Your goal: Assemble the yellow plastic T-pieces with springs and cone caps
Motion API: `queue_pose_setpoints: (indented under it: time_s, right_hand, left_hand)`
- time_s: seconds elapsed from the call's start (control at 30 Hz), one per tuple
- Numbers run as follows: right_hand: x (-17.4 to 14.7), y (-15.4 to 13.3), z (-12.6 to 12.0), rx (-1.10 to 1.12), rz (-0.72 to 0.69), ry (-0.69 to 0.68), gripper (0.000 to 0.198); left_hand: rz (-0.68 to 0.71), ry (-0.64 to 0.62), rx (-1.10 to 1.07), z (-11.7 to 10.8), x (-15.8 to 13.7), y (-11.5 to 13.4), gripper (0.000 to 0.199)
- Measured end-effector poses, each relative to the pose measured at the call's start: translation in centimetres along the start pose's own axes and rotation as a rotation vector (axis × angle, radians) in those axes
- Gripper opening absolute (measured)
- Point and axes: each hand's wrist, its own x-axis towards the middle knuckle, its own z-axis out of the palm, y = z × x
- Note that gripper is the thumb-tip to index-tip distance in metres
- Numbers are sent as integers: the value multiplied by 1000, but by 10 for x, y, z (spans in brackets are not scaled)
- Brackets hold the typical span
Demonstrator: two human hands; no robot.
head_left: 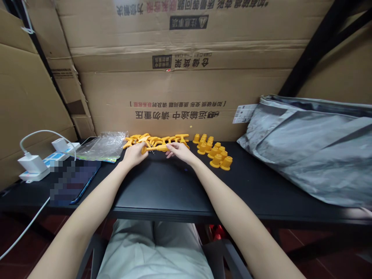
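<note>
left hand [135, 153] and right hand [179, 151] both hold one yellow piece [159, 148], near roughly twelve yellow cups [213, 152].

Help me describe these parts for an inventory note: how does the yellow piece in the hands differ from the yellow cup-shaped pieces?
Shape: the held piece looks long and narrow, though fingers cover part of it; the cup-shaped pieces are stout, with flared bases.
Pose: the held piece lies sideways between left hand and right hand; the cup-shaped pieces stand upright on the table.
Shared: both are yellow.
</note>
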Motion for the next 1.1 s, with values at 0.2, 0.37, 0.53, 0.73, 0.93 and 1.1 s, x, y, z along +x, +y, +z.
queue_pose_setpoints:
  time_s: [0.2, 0.37, 0.53, 0.73, 0.93, 1.1]
  right_hand:
    - [-5, -6, -6, 36, 7, -49, 37]
    - [-10, -12, -8, 49, 2, -88, 33]
    - [-10, -15, 1, 7, 106, -26, 43]
    - [-8, -12, -4, -28, 159, -7, 43]
    - [-10, -7, -13, -1, 6, -63, 41]
    - [-9, -7, -7, 28, 51, -64, 38]
  left_hand:
    - [-16, -17, 13, 2, 1, -1, 29]
    - [-1, 0, -9, 0, -1, 1, 29]
    - [2, 4, -39, -2, -3, 4, 28]
    - [-35, -2, -57, -1, -3, 5, 29]
    - [-22, 0, -39, 0, -2, 4, 28]
    - [2, 20, -44, -2, -4, 5, 26]
